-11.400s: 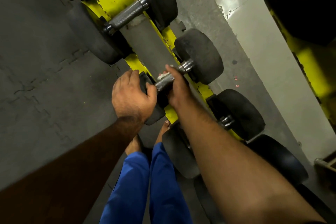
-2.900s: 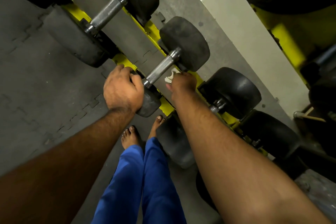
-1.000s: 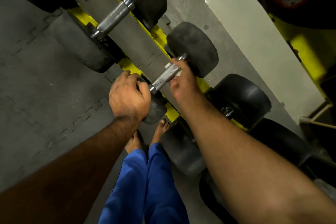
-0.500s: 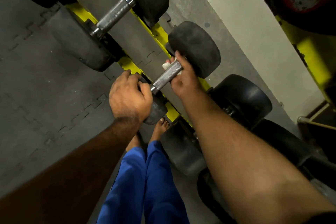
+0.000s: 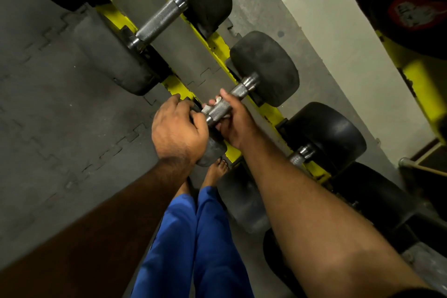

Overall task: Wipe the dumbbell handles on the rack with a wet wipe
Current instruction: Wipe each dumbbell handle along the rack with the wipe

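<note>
A small dumbbell with black rubber heads lies across the yellow rack (image 5: 219, 47). Its knurled steel handle (image 5: 238, 91) runs from lower left to upper right. My left hand (image 5: 177, 128) grips the near head (image 5: 212, 150) from above. My right hand (image 5: 235, 118) curls under the handle near that head, holding a white wet wipe (image 5: 208, 108) against the steel; only scraps of the wipe show between the fingers. The far head (image 5: 266, 68) is uncovered.
A bigger dumbbell (image 5: 159, 22) lies on the rack beyond. Another (image 5: 324, 138) and more black heads sit to the right under my right forearm. Grey interlocking floor mats (image 5: 60, 104) spread to the left. My bare feet and blue trousers (image 5: 193, 237) stand below.
My right hand with the wipe has slid down the handle from the far head toward the near head. My left hand has kept its hold on the near head.
</note>
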